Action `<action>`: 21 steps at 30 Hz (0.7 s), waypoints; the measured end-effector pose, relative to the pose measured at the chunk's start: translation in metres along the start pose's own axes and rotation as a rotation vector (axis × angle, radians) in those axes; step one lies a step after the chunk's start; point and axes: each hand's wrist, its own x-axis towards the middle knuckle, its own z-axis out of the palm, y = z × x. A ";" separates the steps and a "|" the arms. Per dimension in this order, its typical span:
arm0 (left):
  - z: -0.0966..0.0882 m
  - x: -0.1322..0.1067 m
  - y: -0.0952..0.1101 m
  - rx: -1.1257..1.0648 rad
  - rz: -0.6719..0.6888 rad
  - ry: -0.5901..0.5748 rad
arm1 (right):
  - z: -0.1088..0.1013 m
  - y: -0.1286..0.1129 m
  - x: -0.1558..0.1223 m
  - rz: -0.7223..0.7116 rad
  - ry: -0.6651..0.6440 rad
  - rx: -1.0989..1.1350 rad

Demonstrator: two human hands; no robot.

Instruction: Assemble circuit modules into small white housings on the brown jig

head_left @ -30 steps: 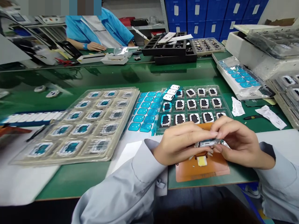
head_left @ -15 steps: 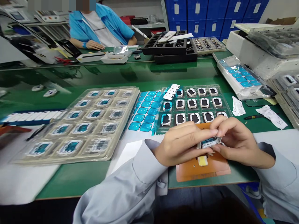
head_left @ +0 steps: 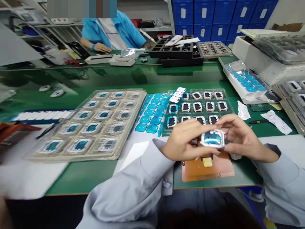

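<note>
Between my two hands is a white watch case (head_left: 213, 139) with a shiny blue film on its face, tilted toward me. My left hand (head_left: 187, 139) is closed on its left side, fingers along the top edge and thumb below. My right hand (head_left: 243, 136) pinches its right end. Beneath them lies an orange plate (head_left: 209, 170) with a yellow pad (head_left: 207, 162) on it. Just beyond my hands stands a clear tray of watch cases (head_left: 197, 106), partly hidden by my fingers. A sheet of blue film stickers (head_left: 150, 114) lies left of that tray.
A larger blister tray (head_left: 114, 152) of cases with blue centres sits to the left. White crumpled wrappers (head_left: 276, 121) and a black pen (head_left: 258, 121) lie at the right. Black compartment trays (head_left: 171, 51) stand at the back. Across the bench sits a person in a blue shirt (head_left: 131, 31).
The watch case has been turned so its blue face now shows toward me. Both hands still hold it over the orange plate. The camera view has shifted slightly.
</note>
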 end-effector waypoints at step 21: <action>-0.065 -0.015 -0.070 0.746 -1.404 -0.244 | -0.028 0.007 0.000 0.153 0.230 -0.129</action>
